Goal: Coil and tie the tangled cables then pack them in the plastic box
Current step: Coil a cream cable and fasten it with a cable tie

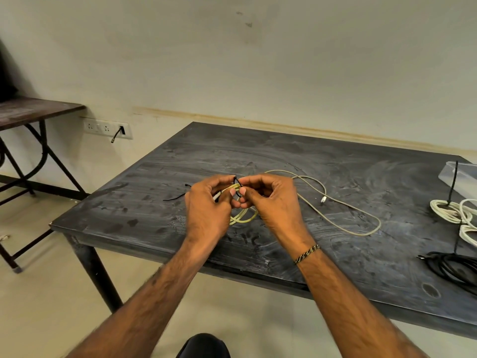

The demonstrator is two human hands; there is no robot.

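Over the dark table (pixel 284 156), my left hand (pixel 206 205) grips a small yellow coiled cable (pixel 244 218) near its white plug. My right hand (pixel 271 200) pinches a thin black tie (pixel 238 186) looped round that coil, close against my left fingers. A loose grey cable (pixel 361 228) trails off to the right across the table, its white plug lying flat. At the far right edge stands the clear plastic box (pixel 449 174). A tied white coil (pixel 454 213) and a black coil (pixel 454 267) lie in front of it.
A spare black tie (pixel 176 197) lies on the table left of my hands. Another table (pixel 31 109) stands at the far left by the wall, with a socket strip (pixel 107 127) beside it. The near table edge runs just below my wrists.
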